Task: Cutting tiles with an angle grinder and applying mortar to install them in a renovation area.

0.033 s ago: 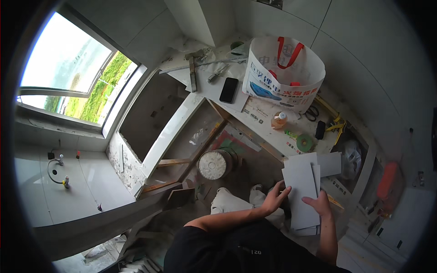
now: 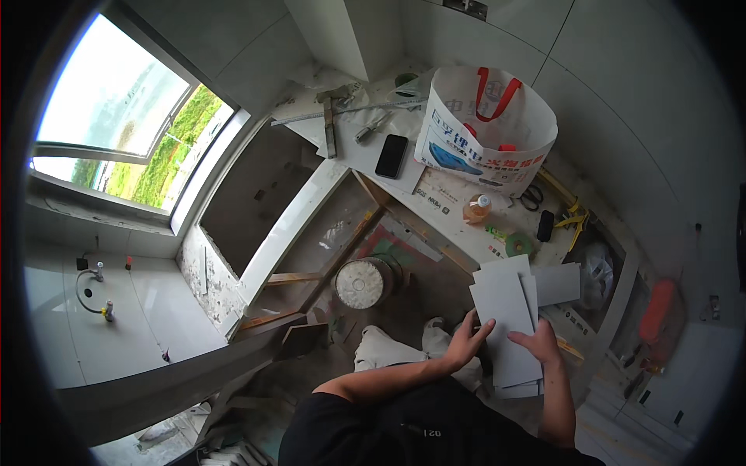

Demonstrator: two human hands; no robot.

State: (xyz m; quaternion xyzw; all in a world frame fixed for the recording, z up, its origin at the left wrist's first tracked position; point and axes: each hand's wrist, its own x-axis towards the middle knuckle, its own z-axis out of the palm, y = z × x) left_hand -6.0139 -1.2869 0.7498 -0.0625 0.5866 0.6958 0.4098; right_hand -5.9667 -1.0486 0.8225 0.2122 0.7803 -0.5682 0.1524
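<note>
Both my hands hold a loose stack of flat white strips, which look like cut tile or board pieces, tilted in front of me at lower right. My left hand grips the left edge, thumb on the top face. On the opposite side, my right hand presses its thumb on the top strip while its fingers go behind the stack. The strips overlap unevenly, and the lower ones stick out at the right and the near end. Beyond them another white piece lies by the counter edge.
The counter bears a white bag with red handles, a phone, a hammer, a bottle, green tape and scissors. A round bucket stands below. Left is a window.
The stack and both hands have shifted slightly left in the picture. The whole view has also moved a little; the grip looks the same.
</note>
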